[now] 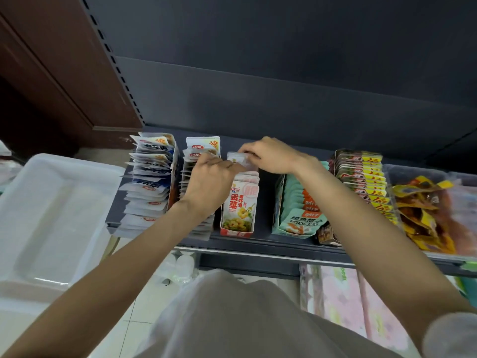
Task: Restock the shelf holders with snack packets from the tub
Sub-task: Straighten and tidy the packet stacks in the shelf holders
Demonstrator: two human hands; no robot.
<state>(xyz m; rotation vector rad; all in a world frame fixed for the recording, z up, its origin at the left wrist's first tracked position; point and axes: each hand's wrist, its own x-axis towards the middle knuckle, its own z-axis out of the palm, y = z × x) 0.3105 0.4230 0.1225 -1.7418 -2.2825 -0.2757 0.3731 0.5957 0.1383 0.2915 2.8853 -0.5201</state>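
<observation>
A red-and-white cardboard holder [238, 231] with pink-and-white snack packets [241, 202] stands on the dark shelf [260, 244]. At its back end, both hands meet on a small stack of packets [236, 159]. My left hand [210, 183] holds the stack from the left, fingers curled at its edge. My right hand [271, 156] pinches it from the right and above. The clear plastic tub [51, 215] sits at the left, and no packets show in it.
Left of the hands stand two holders of white-and-blue packets [149, 182] and white packets [202, 148]. To the right are teal packets [299, 210], yellow-red packets [361, 174] and a clear bin of yellow snacks [426, 210]. A lower shelf with pink packs [343, 301] lies below.
</observation>
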